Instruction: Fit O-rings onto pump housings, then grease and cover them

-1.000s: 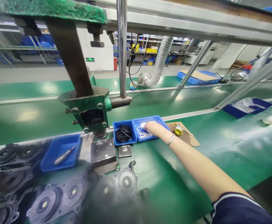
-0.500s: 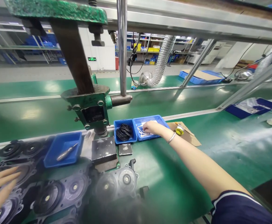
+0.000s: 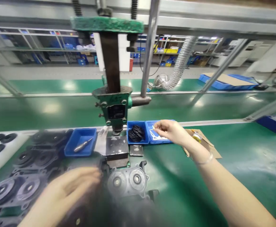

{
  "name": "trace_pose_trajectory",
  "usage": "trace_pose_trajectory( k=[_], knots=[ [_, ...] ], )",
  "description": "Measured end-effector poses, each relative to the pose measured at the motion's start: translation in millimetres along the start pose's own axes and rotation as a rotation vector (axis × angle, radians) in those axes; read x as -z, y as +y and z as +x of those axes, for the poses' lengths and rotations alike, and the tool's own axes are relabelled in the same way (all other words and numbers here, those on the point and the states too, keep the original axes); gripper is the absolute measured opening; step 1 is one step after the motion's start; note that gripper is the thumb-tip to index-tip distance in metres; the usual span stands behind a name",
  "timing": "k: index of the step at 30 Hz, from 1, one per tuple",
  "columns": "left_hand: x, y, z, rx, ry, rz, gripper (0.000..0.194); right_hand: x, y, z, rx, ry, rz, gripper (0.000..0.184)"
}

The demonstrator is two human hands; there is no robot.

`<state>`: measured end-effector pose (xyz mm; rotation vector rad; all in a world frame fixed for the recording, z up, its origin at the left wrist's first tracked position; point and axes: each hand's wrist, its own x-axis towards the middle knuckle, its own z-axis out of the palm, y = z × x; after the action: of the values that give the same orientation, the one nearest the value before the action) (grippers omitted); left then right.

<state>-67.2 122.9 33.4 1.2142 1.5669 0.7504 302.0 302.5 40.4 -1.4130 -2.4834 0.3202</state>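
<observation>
- From my seat I look down on a long, glossy green tabletop [image 3: 187, 195].
- Over it stands a press of green-painted and dark metal [image 3: 116, 105].
- Dark grey, flat metal castings [image 3: 29, 189], each with round recesses, crowd the left side; a paler grey twin-circle casting [image 3: 129, 181] lies in front of the press.
- Behind them, a shallow blue plastic tray [image 3: 77, 135] holds a pointed, silvery hand tool [image 3: 83, 145].
- Right of the press, a square blue plastic bin [image 3: 140, 142] of thin black rings [image 3: 136, 133] adjoins a wide blue plastic tray [image 3: 149, 125] of small white parts [image 3: 155, 136].
- My left hand [image 3: 69, 186] blurs above the castings; I can't tell whether it touches or grips anything.
- My right hand [image 3: 174, 130] is over the wide tray, thumb and forefinger pinched together.
- A thick dark metal block [image 3: 116, 146] sits beneath the press, a thin dark metal plate [image 3: 136, 150] just beside it.
- Between the right fingertips: a tiny white piece [image 3: 153, 127], above the tray; its shape is too small to read.
</observation>
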Motion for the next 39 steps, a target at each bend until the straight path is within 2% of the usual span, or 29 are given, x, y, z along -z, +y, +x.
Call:
trace_pose_trajectory(
  k=[2,4,7,10,14,16,20,23,26,28,33,39],
  knots=[
    [-24.5,22,4,0.014,-0.183,-0.121,0.047,-3,-40,-16,0.187,0.046,0.240,0.017],
    [-44.3,37,11,-0.007,-0.238,-0.314,0.048,-14,-77,-28,0.353,0.081,0.452,0.013],
    [-62.5,43,21,-0.033,-0.266,-0.586,0.040,-36,-115,-37,0.458,0.077,0.586,0.009],
    [-67.6,37,24,-0.024,-0.220,-0.730,0.035,-53,-132,-35,0.527,0.145,0.571,0.007],
    [-61.5,24,23,0.051,-0.145,-0.878,0.044,-64,-143,-25,0.614,0.221,0.468,0.019],
    [-55.7,18,22,0.035,-0.106,-0.918,0.048,-67,-149,-17,0.639,0.219,0.472,0.020],
    [-40.2,9,18,-0.157,-0.035,-0.882,0.046,-72,-163,-5,0.589,0.047,0.661,0.015],
    [-24.1,4,12,-0.229,0.010,-0.869,0.042,-77,-170,1,0.432,-0.128,0.841,0.015],
    [-8.1,-2,7,-0.183,0.061,-0.905,0.039,-81,-175,5,0.237,-0.289,1.029,0.025],
    [-0.8,-7,6,-0.141,0.083,-0.929,0.036,-82,-180,7,0.161,-0.363,1.130,0.030],
    [2.4,-14,5,-0.069,0.083,-0.976,0.030,-81,-189,6,0.069,-0.418,1.271,0.035],
    [-2.5,-13,4,-0.059,0.047,-1.001,0.029,-80,-191,2,0.025,-0.492,1.422,0.038]
  ],
)
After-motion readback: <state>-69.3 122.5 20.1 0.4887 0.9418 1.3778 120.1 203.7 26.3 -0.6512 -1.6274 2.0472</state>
